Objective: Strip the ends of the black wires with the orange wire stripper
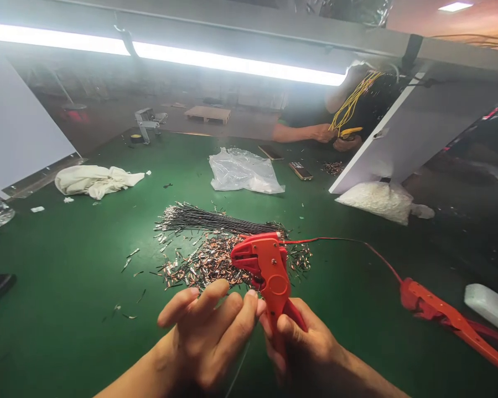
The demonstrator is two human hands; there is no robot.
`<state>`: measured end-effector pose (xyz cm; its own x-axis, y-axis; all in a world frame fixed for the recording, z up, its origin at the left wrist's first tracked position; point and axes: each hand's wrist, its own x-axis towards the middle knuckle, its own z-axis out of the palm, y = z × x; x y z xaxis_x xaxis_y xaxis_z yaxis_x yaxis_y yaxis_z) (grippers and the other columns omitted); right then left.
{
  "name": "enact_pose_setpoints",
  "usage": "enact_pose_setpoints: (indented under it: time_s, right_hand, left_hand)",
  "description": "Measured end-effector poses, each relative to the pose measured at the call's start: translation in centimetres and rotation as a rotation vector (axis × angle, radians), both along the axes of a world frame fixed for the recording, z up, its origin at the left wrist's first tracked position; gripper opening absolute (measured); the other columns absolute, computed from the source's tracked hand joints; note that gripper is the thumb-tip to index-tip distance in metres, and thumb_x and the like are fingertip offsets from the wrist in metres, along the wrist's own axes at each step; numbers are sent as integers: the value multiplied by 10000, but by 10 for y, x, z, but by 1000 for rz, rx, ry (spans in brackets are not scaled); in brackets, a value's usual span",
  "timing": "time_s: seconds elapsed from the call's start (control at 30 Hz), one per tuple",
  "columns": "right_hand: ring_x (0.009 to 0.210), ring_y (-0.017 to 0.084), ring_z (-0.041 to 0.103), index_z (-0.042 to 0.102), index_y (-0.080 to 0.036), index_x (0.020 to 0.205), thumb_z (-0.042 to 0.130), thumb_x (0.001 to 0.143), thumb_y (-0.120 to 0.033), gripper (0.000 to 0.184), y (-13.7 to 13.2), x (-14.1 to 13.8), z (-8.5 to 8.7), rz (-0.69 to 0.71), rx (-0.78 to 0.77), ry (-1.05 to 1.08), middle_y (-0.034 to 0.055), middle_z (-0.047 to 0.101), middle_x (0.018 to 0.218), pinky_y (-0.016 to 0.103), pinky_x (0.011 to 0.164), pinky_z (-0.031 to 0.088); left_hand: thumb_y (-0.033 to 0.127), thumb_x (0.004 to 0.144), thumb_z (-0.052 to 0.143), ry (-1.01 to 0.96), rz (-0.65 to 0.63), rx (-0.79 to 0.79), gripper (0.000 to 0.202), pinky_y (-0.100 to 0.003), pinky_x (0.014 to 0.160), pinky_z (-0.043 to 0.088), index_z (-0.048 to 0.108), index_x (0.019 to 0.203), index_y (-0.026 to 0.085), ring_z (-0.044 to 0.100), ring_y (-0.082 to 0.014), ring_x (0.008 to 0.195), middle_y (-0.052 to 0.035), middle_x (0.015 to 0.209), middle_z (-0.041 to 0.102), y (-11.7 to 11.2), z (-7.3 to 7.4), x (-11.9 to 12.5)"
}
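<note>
My right hand [311, 337] is wrapped round the handles of a red wire stripper [276, 271], its jaws pointing left. Close beside the tool, my left hand [216, 331] has its fingertips pressed together near the stripper's lower jaw, while the outer fingers stick out. What those fingertips hold is too small to make out. A thin pale strand [241, 365] runs down between the two hands. Behind the tool lies a bundle of black wires [216, 220] with bared ends. In front of that bundle spreads a heap of cut wire scraps [211, 260].
A second red wire stripper [456, 318] lies at right, with a red cord [357, 241] between the tools. Farther back are a plastic bag [244, 170], a white cloth [95, 181] and a filled bag [373, 200]. Across the table, another person's hands [326, 134] hold yellow wires [352, 105].
</note>
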<state>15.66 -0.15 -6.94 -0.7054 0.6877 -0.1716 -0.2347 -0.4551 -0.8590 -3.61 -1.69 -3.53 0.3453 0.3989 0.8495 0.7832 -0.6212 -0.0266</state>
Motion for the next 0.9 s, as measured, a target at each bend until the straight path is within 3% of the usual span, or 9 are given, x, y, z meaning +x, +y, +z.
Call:
enact_pose_setpoints:
  time_s: [0.33,0.53,0.63,0.73,0.8,0.9]
  right_hand:
    - [308,43,341,484,-176,718,656,761,-660,515,-8,-6,1,-127,-73,-64,-85,418,438,154,300,344]
    - [282,43,330,469,-185,725,632,783,-656,502,-5,-5,2,-121,-84,-75,-83,437,421,147,288,336]
    - [349,70,448,535,-153,815,627,820,-610,466,-2,-4,1,-92,-102,43,-43,521,494,182,380,430]
    - [546,124,588,584,-119,934,634,831,-580,474,0,-4,4,-93,-57,135,28,610,670,251,556,502]
    - [649,154,614,597,-125,986,620,865,-523,417,2,-4,9,-129,-2,150,58,640,766,287,631,506]
    - [684,162,612,613,-161,1013,622,891,-389,259,5,-2,17,-202,38,127,36,652,749,296,686,497]
  left_hand:
    - [90,880,542,-41,25,58,141,-355,992,229,651,829,163,556,-136,726,64,583,612,7,2,6]
    - [116,897,546,-192,64,21,160,-341,838,272,612,778,199,528,-135,663,80,528,587,13,8,14]
    - [88,868,562,-303,77,-85,170,-366,835,245,579,749,207,512,-134,632,89,529,590,13,9,13]
    - [78,844,568,-361,41,-196,146,-373,801,240,562,778,208,514,-140,642,76,578,607,12,10,10]
    - [76,837,568,-363,-11,-280,144,-370,775,236,553,777,206,506,-141,639,72,579,595,11,9,10]
    - [59,832,561,-374,-103,-395,169,-359,740,235,564,751,208,488,-132,615,78,556,564,10,5,16]
